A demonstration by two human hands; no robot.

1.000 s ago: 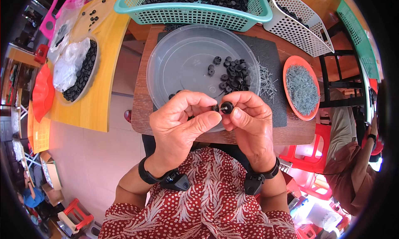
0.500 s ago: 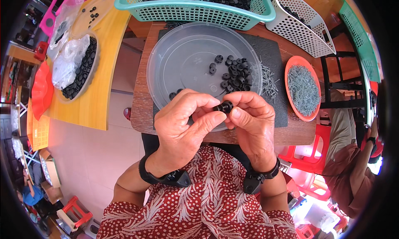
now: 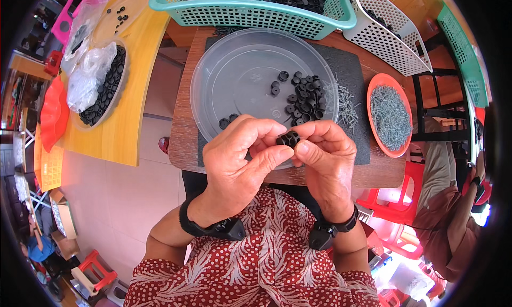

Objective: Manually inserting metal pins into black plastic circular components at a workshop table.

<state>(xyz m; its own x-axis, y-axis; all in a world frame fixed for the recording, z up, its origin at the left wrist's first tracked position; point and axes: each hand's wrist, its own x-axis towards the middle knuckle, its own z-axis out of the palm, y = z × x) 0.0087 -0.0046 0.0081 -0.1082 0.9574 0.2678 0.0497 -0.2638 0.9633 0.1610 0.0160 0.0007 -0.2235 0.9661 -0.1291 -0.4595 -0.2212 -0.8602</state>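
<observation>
Over the near rim of a clear round tub (image 3: 200,112), my left hand (image 3: 237,160) and my right hand (image 3: 328,160) meet fingertip to fingertip. Pinched between them is a small black ribbed plastic piece (image 3: 288,139), which looks like round parts set end to end. Both hands are closed on it, thumbs and index fingers at its two ends; the other fingertips are partly hidden. Inside the tub lies a pile of small black round plastic parts (image 3: 306,98), with a few loose ones apart from it.
Right of the tub, loose metal pins (image 3: 346,107) lie on a dark mat (image 3: 349,64). An orange dish (image 3: 369,117) holds many more. Behind stand a teal basket (image 3: 256,20) of black parts and a white basket (image 3: 381,45). A yellow table (image 3: 125,131) is at left; a person (image 3: 450,221) sits at right.
The black parts between my fingertips have come closer together, and the gap seen between them earlier has narrowed. My right hand has shifted slightly to the right.
</observation>
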